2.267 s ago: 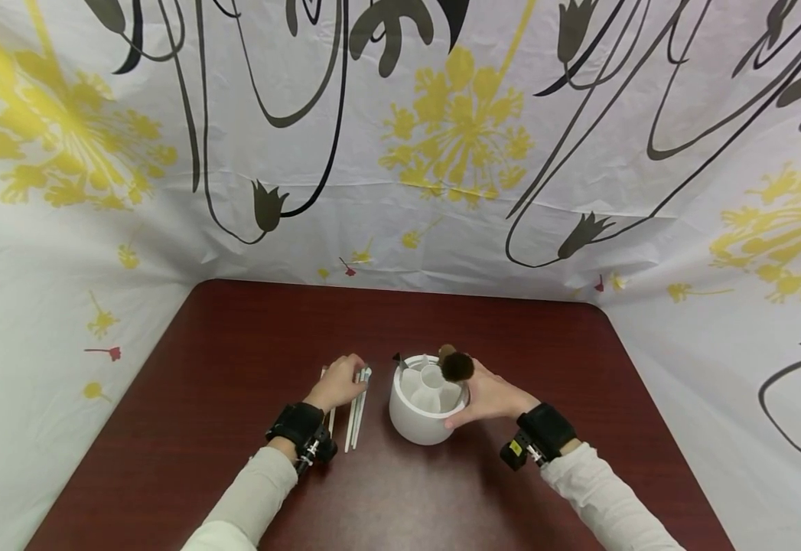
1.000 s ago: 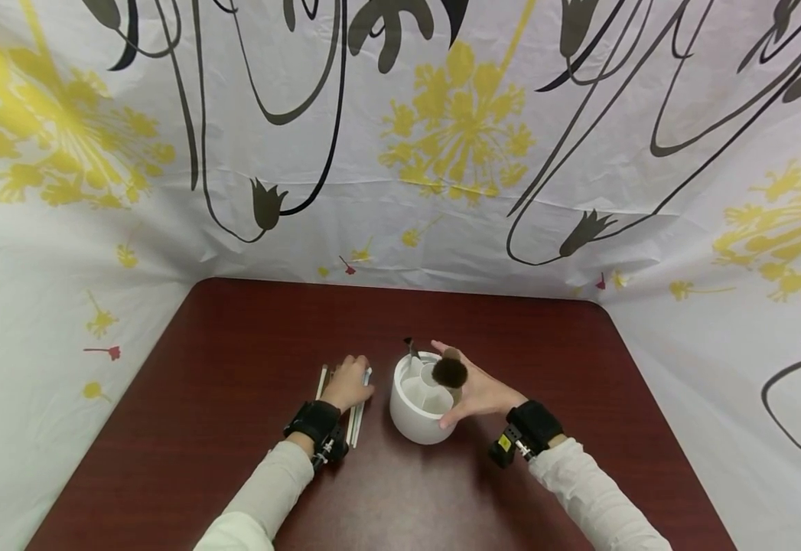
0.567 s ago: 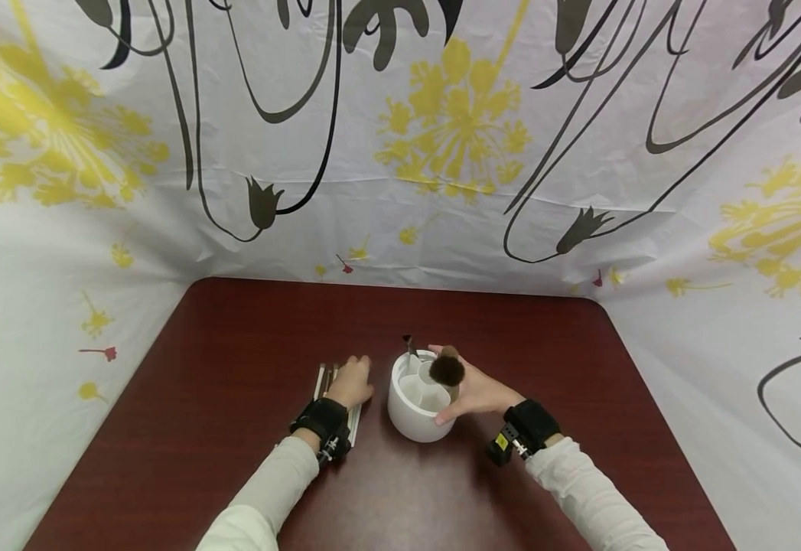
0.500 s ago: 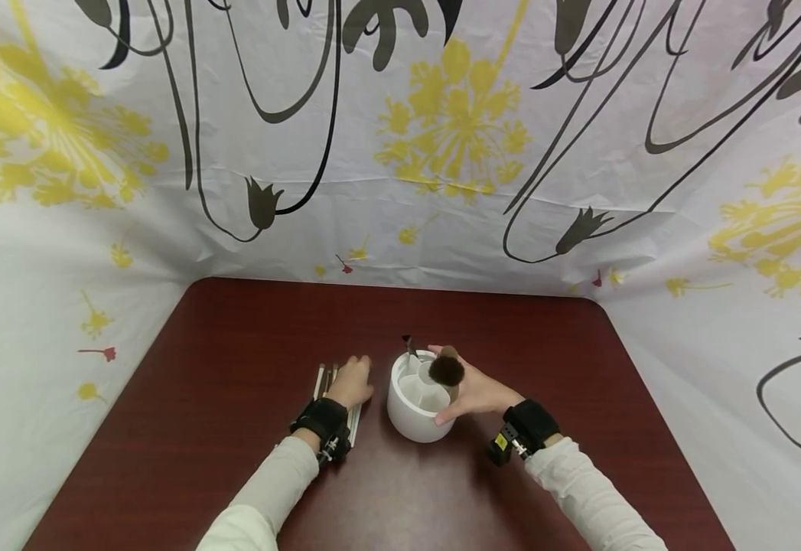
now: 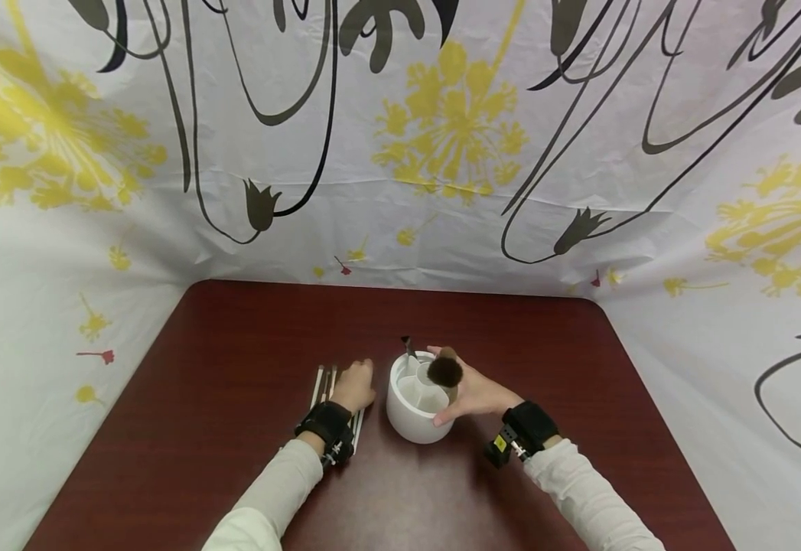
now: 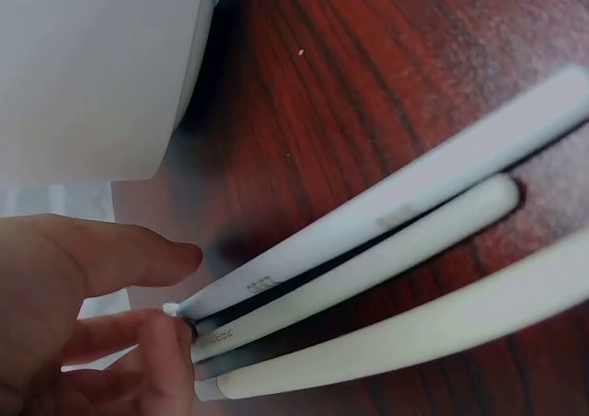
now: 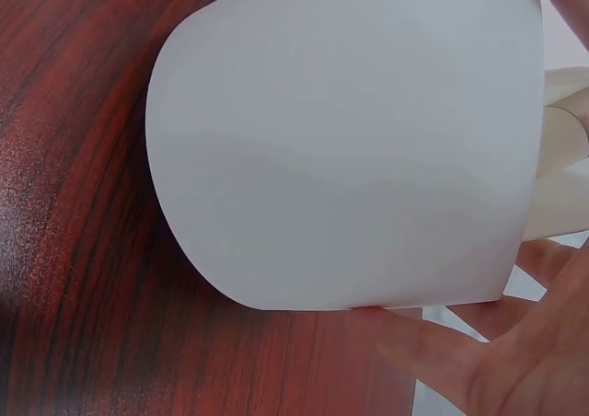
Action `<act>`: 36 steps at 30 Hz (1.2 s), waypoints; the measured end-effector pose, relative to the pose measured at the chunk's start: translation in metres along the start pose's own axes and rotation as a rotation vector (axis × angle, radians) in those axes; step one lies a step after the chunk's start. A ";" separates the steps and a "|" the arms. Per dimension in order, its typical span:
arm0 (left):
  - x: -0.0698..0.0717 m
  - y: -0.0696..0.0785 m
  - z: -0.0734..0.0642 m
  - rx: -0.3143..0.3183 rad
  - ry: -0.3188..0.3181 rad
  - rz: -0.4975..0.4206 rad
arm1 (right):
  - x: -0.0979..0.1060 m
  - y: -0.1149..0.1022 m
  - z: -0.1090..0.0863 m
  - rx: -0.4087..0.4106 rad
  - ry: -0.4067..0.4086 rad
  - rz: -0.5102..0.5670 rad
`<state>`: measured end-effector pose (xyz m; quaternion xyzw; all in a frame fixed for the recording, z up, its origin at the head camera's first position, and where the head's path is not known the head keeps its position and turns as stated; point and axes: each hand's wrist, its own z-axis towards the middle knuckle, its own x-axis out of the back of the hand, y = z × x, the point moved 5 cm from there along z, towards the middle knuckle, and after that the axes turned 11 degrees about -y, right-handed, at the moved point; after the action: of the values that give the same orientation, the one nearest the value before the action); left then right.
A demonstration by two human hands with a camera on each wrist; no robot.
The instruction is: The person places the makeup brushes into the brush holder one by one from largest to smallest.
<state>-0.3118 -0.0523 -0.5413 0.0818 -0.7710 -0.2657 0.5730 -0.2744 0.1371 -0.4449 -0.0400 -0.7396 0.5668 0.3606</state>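
Observation:
In the head view, a white round brush holder point(image 5: 419, 417) with inner compartments stands upright on the table. My right hand point(image 5: 479, 389) grips its right side, thumb at the front and fingers behind. A fluffy dark makeup brush point(image 5: 445, 372) and a thin dark-tipped brush point(image 5: 408, 346) stick up from it. My left hand point(image 5: 355, 386) is low over several pale-handled makeup brushes point(image 5: 318, 386) lying left of the holder. In the left wrist view, its bent fingers point(image 6: 166, 361) touch the far ends of the brush handles point(image 6: 396, 209), while the thumb stands apart from them.
The dark red-brown table point(image 5: 262, 329) carries the holder and brushes near its middle. A white patterned cloth point(image 5: 372, 191) hangs behind and along both sides. Black wrist straps point(image 5: 531, 425) with small cameras sit on both wrists.
My left hand has shifted right across the brushes, baring those on the left and covering those on the right. My right hand stays on the holder, which has barely moved.

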 end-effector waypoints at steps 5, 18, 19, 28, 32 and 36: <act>0.002 0.002 -0.003 -0.005 0.024 -0.040 | 0.000 0.001 0.001 0.004 -0.001 0.003; -0.001 0.005 -0.002 0.025 0.037 -0.004 | 0.000 0.000 -0.001 -0.007 -0.009 0.010; -0.001 0.006 -0.002 0.027 0.041 0.001 | 0.000 -0.001 -0.001 -0.009 -0.008 0.011; 0.002 0.008 -0.003 0.029 0.054 0.011 | -0.001 0.010 0.000 0.012 0.007 0.037; 0.001 0.008 -0.002 0.028 0.041 0.001 | -0.001 0.026 0.003 0.025 0.016 0.014; 0.001 0.007 -0.002 0.018 0.045 -0.019 | -0.001 0.040 0.004 0.035 0.014 -0.007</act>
<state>-0.3086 -0.0472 -0.5366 0.1001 -0.7595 -0.2621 0.5870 -0.2899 0.1475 -0.4803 -0.0353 -0.7271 0.5782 0.3685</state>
